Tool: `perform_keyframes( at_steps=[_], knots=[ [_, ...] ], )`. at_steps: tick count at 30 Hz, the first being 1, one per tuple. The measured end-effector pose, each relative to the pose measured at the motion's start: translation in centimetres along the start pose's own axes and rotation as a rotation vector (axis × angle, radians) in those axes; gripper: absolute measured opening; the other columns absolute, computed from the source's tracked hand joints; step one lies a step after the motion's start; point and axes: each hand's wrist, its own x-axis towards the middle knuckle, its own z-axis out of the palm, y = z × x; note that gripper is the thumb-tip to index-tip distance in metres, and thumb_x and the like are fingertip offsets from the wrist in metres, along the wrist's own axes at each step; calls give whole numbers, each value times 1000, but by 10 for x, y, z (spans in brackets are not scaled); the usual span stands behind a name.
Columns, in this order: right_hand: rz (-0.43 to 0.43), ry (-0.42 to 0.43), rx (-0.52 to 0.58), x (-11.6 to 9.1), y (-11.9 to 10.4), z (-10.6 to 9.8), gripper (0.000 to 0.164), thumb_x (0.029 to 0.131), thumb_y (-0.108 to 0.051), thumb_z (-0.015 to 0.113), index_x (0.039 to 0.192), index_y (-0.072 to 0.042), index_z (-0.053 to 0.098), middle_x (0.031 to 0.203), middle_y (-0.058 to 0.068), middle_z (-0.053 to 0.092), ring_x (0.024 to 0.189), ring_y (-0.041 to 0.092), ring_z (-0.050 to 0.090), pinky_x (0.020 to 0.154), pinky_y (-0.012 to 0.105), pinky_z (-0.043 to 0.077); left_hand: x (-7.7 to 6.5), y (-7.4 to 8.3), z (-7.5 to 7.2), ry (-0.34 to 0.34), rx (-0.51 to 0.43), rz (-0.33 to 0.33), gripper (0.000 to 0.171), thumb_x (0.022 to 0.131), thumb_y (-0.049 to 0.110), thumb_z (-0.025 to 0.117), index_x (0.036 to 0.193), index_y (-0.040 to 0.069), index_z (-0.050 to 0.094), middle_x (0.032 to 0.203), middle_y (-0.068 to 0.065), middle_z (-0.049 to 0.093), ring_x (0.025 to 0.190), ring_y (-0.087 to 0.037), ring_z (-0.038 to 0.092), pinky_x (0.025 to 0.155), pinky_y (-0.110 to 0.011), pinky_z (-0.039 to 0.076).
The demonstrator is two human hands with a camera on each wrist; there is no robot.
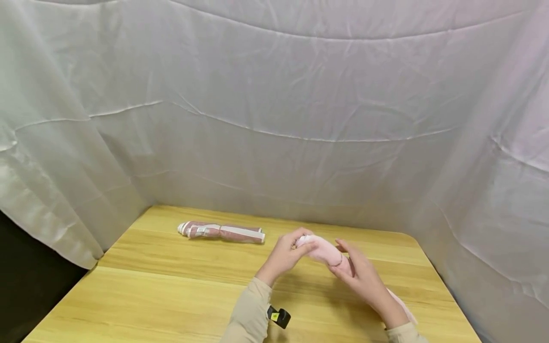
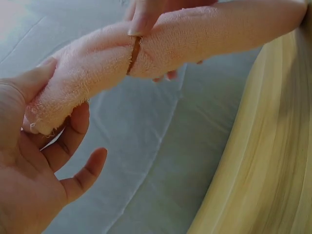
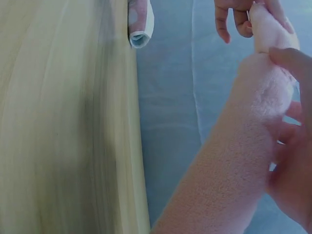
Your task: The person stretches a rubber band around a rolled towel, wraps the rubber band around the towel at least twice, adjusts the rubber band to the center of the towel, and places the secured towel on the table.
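Both hands on one pink roll [image 1: 321, 250], terry-type cloth, raised over the desk [image 1: 163, 295]. Left grip [image 1: 288, 252] is closed on the roll's end: thumb on one side, bent fingers on the other, little finger sticking out free of the cloth. The end tip sits inside the left grip, frayed edge showing in the left wrist view. Right grip [image 1: 362, 278] is wrapped round the roll further along: thumb on the near side, fingers on the far side. Roll spans between the two grips, bent in a shallow curve, then passes the right grip and runs back along the right forearm, pink showing beside it near the sleeve [image 1: 405, 333]. Narrow brown band [image 2: 133, 56] circles the roll between the grips, just at the right thumb tip; cloth pinched in there. Both grips are well in from the desk edges, right of centre.

Second item: red-and-white roll [image 1: 223, 232], lying flat on the desk toward the back, left of the left grip, apart from both hands, narrowed near its middle, small label near one end. Black device [image 1: 280, 317] with yellow sticker at left wrist. Grey-white curtain [image 1: 274, 95] behind.
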Motion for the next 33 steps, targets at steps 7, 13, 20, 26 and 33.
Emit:
perform_keyframes(
  at_steps=[7,13,20,26,33],
  knots=[
    [25,7,55,-2,-1,2,37,77,-9,78,111,-7,66,93,5,70,74,-1,54,61,22,48,-1,-1,0,-22,-4,-4,19,91,30,68,106,18,66,101,0,69,87,-6,58,79,-23,49],
    [-7,101,-47,-3,1,5,44,65,-1,83,105,-5,67,98,8,71,81,7,59,67,27,52,-1,1,2,-46,93,-28,22,85,37,73,101,23,67,98,4,69,83,-5,57,75,-21,48],
    [-184,160,-195,0,6,7,51,56,1,85,102,-8,66,94,4,67,83,17,62,72,38,53,-2,9,6,-73,389,-69,42,80,60,68,108,29,71,105,13,71,91,-5,61,82,-25,46],
    [-318,202,-282,0,8,7,53,53,-5,84,102,-8,65,95,6,65,86,24,61,73,44,52,-2,10,10,-156,492,-111,53,78,64,67,119,30,69,112,11,72,93,-5,62,85,-27,44],
    [-370,200,-281,1,8,11,48,55,-7,81,101,-7,64,96,7,64,86,25,62,73,43,52,-2,8,9,-210,492,-97,39,78,53,73,104,23,74,94,12,73,76,1,57,75,-19,43]
  ],
)
